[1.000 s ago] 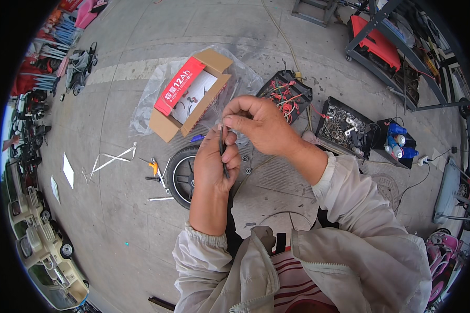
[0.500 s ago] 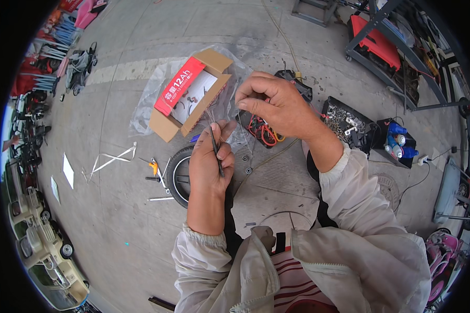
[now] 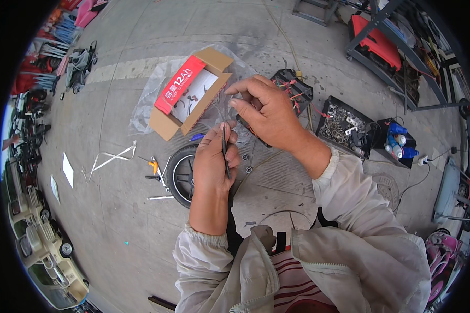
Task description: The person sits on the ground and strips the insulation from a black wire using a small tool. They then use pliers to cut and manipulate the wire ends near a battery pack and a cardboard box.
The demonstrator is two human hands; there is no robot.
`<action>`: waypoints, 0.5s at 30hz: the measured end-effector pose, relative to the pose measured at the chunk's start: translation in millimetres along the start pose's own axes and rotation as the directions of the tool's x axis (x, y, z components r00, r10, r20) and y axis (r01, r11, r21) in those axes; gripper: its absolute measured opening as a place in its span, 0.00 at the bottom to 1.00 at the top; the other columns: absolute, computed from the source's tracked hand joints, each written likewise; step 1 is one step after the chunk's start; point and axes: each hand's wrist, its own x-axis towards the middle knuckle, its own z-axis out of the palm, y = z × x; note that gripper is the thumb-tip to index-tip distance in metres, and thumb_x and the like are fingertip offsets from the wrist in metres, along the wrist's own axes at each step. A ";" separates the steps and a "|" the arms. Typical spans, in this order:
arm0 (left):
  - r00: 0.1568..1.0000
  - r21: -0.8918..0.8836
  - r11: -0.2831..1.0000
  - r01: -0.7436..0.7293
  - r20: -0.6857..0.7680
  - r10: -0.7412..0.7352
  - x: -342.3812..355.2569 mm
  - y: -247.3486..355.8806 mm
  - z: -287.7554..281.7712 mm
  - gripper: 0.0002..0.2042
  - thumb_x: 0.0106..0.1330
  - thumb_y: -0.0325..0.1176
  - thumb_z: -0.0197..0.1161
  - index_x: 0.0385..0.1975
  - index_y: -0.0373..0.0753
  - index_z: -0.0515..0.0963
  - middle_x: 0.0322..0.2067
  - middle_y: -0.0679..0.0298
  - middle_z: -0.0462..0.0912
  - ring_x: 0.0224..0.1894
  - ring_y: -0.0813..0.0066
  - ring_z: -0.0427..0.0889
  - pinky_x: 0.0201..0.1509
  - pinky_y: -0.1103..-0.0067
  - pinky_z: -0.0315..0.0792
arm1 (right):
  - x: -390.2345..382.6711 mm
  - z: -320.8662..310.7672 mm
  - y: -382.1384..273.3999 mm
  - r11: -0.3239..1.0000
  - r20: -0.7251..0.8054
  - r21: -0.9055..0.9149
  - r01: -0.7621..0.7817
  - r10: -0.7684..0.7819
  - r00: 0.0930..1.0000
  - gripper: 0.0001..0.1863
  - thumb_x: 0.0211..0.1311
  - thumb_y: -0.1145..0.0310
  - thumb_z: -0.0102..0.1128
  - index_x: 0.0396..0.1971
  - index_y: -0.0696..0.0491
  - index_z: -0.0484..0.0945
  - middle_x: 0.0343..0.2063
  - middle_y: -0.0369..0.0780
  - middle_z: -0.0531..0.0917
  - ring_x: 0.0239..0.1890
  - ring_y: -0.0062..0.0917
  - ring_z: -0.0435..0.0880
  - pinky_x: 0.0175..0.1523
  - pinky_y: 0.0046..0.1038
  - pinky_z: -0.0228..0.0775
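My left hand (image 3: 214, 154) is closed around a thin black cable (image 3: 226, 151). Fine pale strands (image 3: 222, 112) rise from the cable's upper end, blurred against the clear plastic behind. Just above and to the right, my right hand (image 3: 263, 107) is curled, its thumb and forefinger tips apart beside the strands. I see nothing held between them. Beyond both hands an open cardboard box (image 3: 214, 60) with a red flap lies on a clear plastic sheet (image 3: 146, 99). A few small wired pieces (image 3: 191, 98) are inside it.
A small wheel (image 3: 180, 177) lies left of my left forearm, near an orange-handled tool (image 3: 153, 166) and wrenches. To the right are a black tray of metal parts (image 3: 344, 125), a black case with red wires (image 3: 295, 88) and a bin of blue bottles (image 3: 396, 141). Toy vehicles line the left edge.
My right hand has moved left and its thumb and forefinger have parted from a pinch. My left hand has shifted slightly right, with the cable now more upright.
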 end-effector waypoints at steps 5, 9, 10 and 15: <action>0.999 -0.114 0.993 -0.039 -0.006 0.038 3.8 1.6 -5.7 0.08 0.69 0.35 0.56 0.35 0.37 0.74 0.25 0.70 0.71 0.15 0.88 0.63 0.14 0.89 0.54 | 0.7 -0.9 1.9 0.883 0.285 0.356 -0.308 0.211 0.935 0.06 0.61 0.74 0.59 0.33 0.62 0.78 0.25 0.37 0.82 0.28 0.18 0.80 0.34 0.21 0.72; 0.999 -0.108 0.993 -0.047 -0.008 0.046 4.5 -2.2 -4.2 0.07 0.69 0.34 0.55 0.31 0.38 0.72 0.25 0.70 0.71 0.15 0.88 0.62 0.13 0.89 0.53 | -4.2 7.9 10.4 0.798 0.384 0.455 -0.396 0.225 0.895 0.05 0.62 0.74 0.59 0.33 0.61 0.77 0.23 0.36 0.81 0.27 0.16 0.80 0.33 0.19 0.72; 0.999 -0.097 0.994 -0.045 -0.004 0.045 4.1 -2.3 -3.2 0.07 0.69 0.34 0.55 0.31 0.39 0.71 0.25 0.69 0.71 0.14 0.88 0.62 0.13 0.89 0.53 | -4.9 8.4 10.4 0.786 0.386 0.468 -0.404 0.230 0.894 0.05 0.62 0.74 0.59 0.32 0.61 0.77 0.23 0.37 0.81 0.27 0.17 0.80 0.33 0.19 0.72; 1.000 -0.031 0.999 -0.027 -0.017 0.027 3.8 -0.6 1.6 0.08 0.70 0.35 0.54 0.31 0.39 0.71 0.24 0.69 0.70 0.13 0.88 0.61 0.11 0.89 0.52 | -10.6 10.9 5.3 0.846 0.282 0.406 -0.345 0.243 0.928 0.03 0.60 0.77 0.57 0.29 0.60 0.75 0.24 0.36 0.80 0.26 0.16 0.80 0.32 0.19 0.71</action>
